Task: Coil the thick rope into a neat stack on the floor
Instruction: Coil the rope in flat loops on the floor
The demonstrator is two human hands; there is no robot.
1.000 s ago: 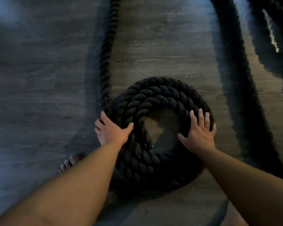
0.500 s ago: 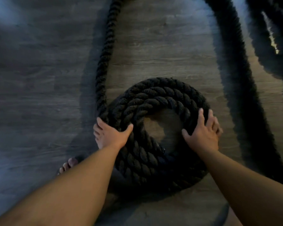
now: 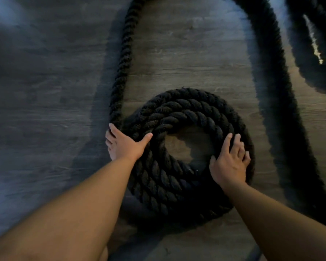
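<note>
Head view, looking down at the floor (image 3: 186, 59), grey wood-grain planks under dim light. I see the thick black rope (image 3: 179, 117) wound into a round coil of several turns, lying flat on the floor at centre frame, with a bare patch of floor showing through its middle opening. Turns sit side by side and partly stacked; I cannot count the layers in this light.

Left hand (image 3: 126, 146): laid on the outer left edge of the coil, palm down, thumb stretched out across the upper turns toward the opening, fingers curled over the outside where the loose strand joins the coil. It is pressing against the rope, not closed around it.

Right hand (image 3: 230, 162): resting on the right side of the coil, fingers spread and draped over the top turns, thumb at the inner rim of the opening. Flat contact, no closed grasp.

A free length of the rope runs from beside the left hand up and away to the top edge of frame, lying on the floor. Further rope sweeps down the right side of frame in a long curve, blurred and dark, well apart from the coil. More dark loops sit at the top right corner; detail there is too dim to resolve.

Both forearms are bare and enter from the bottom edge.
</note>
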